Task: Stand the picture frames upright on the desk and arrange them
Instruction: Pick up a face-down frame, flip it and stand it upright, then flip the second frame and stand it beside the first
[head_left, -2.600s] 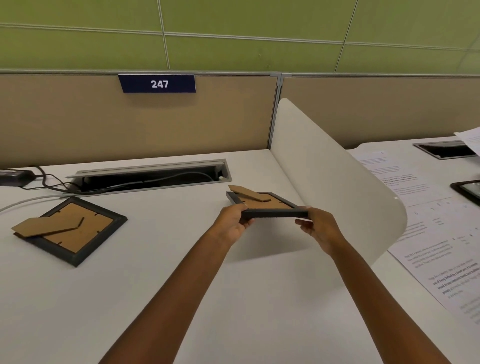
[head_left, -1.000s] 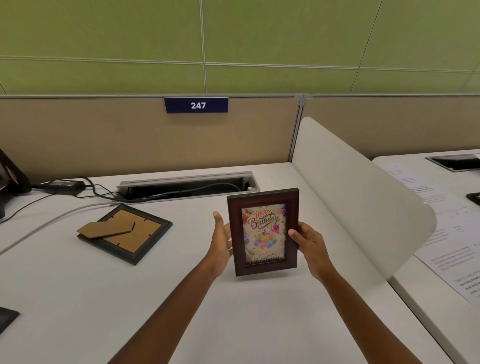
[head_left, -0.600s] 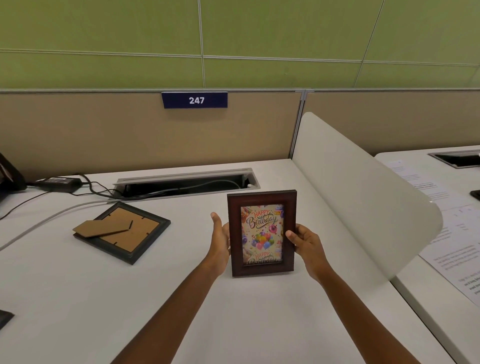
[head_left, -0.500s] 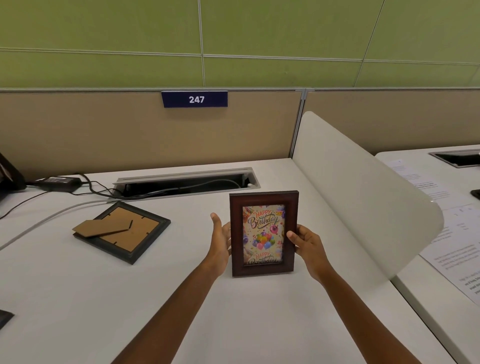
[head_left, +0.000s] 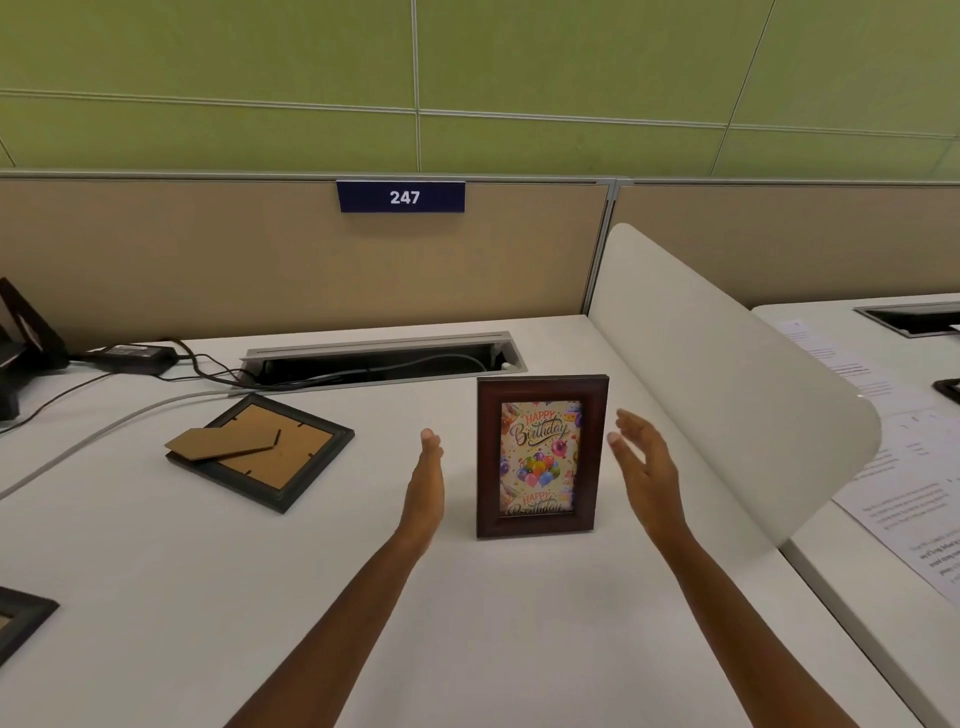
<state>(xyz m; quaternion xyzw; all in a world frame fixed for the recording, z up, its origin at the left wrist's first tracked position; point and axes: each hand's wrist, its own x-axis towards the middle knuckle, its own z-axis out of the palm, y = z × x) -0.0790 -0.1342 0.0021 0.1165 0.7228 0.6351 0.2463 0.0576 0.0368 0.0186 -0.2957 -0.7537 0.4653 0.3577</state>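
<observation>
A dark brown picture frame (head_left: 540, 456) with a "Happy Birthday" balloon card stands upright on the white desk (head_left: 467, 623), facing me. My left hand (head_left: 427, 483) is flat and open just left of the frame, not touching it. My right hand (head_left: 644, 467) is open just right of it, also apart from it. A black picture frame (head_left: 265, 451) lies face down to the left, its cardboard stand sticking out. The corner of another dark frame (head_left: 18, 621) shows at the left edge. A further black frame (head_left: 23, 338) stands at the far left, cut off.
A white curved divider (head_left: 727, 379) borders the desk on the right, with papers (head_left: 914, 499) on the neighbouring desk beyond. An open cable tray (head_left: 379, 361) runs along the back. A power adapter (head_left: 132, 356) and cables lie at the back left, below a tan partition.
Both hands have let go of the birthday frame and moved outward. The frame now stands on the desk by itself.
</observation>
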